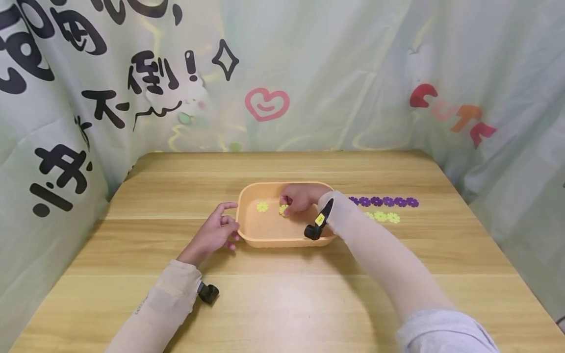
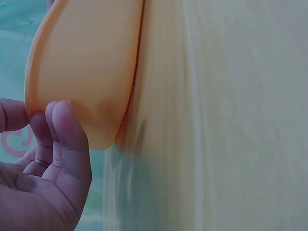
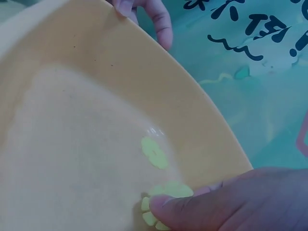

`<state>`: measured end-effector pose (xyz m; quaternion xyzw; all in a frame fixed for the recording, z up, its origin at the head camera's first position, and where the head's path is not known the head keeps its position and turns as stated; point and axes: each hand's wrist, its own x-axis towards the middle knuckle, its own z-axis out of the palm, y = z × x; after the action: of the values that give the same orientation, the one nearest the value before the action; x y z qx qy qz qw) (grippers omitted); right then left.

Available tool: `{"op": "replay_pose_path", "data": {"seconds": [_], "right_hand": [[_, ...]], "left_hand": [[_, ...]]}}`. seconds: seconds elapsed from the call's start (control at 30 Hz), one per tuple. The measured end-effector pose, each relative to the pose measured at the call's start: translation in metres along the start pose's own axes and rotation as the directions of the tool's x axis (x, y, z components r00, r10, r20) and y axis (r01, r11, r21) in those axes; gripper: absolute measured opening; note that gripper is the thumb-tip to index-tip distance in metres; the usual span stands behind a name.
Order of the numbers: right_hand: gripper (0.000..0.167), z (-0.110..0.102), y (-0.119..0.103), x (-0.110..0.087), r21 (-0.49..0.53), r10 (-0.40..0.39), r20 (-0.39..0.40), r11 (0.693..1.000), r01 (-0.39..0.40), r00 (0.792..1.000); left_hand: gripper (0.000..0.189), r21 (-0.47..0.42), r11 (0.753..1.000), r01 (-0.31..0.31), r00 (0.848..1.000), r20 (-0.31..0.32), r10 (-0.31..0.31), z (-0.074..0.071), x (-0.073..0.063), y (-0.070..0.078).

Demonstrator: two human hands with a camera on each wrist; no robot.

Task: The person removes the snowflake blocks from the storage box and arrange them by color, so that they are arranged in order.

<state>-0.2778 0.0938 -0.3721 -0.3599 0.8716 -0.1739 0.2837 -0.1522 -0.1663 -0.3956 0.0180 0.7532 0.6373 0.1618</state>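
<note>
An orange plastic basin (image 1: 269, 241) stands on the table. My left hand (image 1: 215, 229) holds its left end, a fingertip over the rim and other fingers against the outer wall (image 2: 91, 62). Inside the basin is my right hand (image 1: 300, 197), pinching a yellow flower-shaped piece (image 1: 283, 210) just at the floor. In the right wrist view the thumb (image 3: 178, 211) covers part of this piece, and yellow also shows beyond the thumb; whether that is a second piece I cannot tell. Another yellow flower piece (image 1: 262, 207) lies flat on the basin floor to the left.
Right of the basin, a row of purple flower pieces (image 1: 388, 201) lies on the wooden table (image 1: 282, 294). In front of it runs a shorter row of yellow flower pieces (image 1: 386, 216), partly hidden by my right forearm. A printed curtain (image 1: 326, 88) hangs behind and at both sides.
</note>
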Motion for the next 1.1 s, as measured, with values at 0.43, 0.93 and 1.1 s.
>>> {"op": "replay_pose_path", "data": {"seconds": [0.43,0.93,1.1], "right_hand": [[0.022,-0.009,0.007,-0.036,-0.053,-0.109,-0.116,0.993,0.104,0.987],[0.033,-0.009,0.022,-0.083,0.088,-0.099,-0.373,0.986,0.141,0.923],[0.035,-0.004,0.029,-0.099,0.149,-0.033,-0.449,0.982,0.112,0.893]], "left_hand": [[0.053,0.011,1.0,0.006,1.0,-0.01,-0.006,0.0,0.001,0.002],[0.053,0.009,1.0,0.004,1.0,0.002,-0.004,0.0,-0.001,0.002],[0.053,0.008,1.0,0.002,1.0,0.003,-0.003,0.0,-0.001,0.002]]}}
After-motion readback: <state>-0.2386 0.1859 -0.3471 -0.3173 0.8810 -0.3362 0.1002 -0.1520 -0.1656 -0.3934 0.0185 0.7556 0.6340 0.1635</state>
